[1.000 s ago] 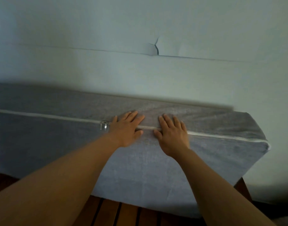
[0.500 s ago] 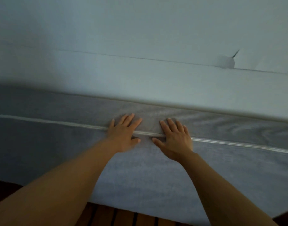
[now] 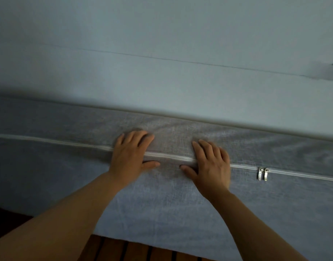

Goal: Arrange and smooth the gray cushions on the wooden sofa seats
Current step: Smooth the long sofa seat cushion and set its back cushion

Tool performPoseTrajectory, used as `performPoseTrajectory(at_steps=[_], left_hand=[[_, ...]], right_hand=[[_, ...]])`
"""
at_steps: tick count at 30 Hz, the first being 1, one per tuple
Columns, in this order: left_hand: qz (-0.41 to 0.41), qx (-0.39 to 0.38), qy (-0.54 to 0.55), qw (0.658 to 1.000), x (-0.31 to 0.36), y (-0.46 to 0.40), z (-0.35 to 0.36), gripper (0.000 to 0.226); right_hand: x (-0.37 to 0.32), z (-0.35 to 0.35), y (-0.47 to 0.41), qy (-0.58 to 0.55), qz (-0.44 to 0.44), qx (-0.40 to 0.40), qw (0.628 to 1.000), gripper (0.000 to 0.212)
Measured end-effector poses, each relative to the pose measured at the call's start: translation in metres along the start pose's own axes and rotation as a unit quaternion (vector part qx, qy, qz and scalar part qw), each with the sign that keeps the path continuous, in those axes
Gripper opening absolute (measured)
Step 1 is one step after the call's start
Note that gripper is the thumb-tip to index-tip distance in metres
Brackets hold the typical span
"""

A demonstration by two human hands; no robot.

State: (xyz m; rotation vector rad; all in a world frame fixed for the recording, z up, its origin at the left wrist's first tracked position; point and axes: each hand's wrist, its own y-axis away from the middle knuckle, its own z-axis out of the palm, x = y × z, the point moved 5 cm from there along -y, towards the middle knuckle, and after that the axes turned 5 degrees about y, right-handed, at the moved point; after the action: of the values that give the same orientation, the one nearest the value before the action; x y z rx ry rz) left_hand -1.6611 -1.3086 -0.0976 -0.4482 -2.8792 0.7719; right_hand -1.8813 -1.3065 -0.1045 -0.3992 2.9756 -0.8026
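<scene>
— Gray woven fabric cushion fills mid-frame, standing on brown wooden seat slats, seemingly against the wall.
— Left hand and right hand press flat, fingers spread, over its white zipper.

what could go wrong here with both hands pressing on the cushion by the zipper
1. Both hands, left and right, lie flat across the white zipper; sliding right might catch skin on the two metal pulls.
2. The cushion stands on edge against the wall; uneven pressure could tip or slide it on the wooden slats.
</scene>
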Motion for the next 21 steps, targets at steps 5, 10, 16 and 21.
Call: performPoseTrajectory(at_steps=[5,10,16,21], left_hand=[[0.003,0.053,-0.035,0.998,-0.011,0.003,0.002,0.077],[0.057,0.117,-0.053,0.99,-0.017,-0.002,0.007,0.071],[0.129,0.151,-0.038,0.979,-0.023,-0.025,0.019,0.052],[0.142,0.168,0.01,0.975,-0.021,-0.034,0.018,0.04]], right_hand=[[-0.033,0.001,-0.002,-0.033,-0.035,0.118,0.992,0.062],[-0.051,0.01,-0.012,-0.026,-0.043,0.194,0.98,0.058],[-0.053,0.019,-0.04,0.036,-0.03,0.229,0.972,0.052],[-0.057,0.02,-0.046,0.072,-0.034,0.257,0.963,0.044]])
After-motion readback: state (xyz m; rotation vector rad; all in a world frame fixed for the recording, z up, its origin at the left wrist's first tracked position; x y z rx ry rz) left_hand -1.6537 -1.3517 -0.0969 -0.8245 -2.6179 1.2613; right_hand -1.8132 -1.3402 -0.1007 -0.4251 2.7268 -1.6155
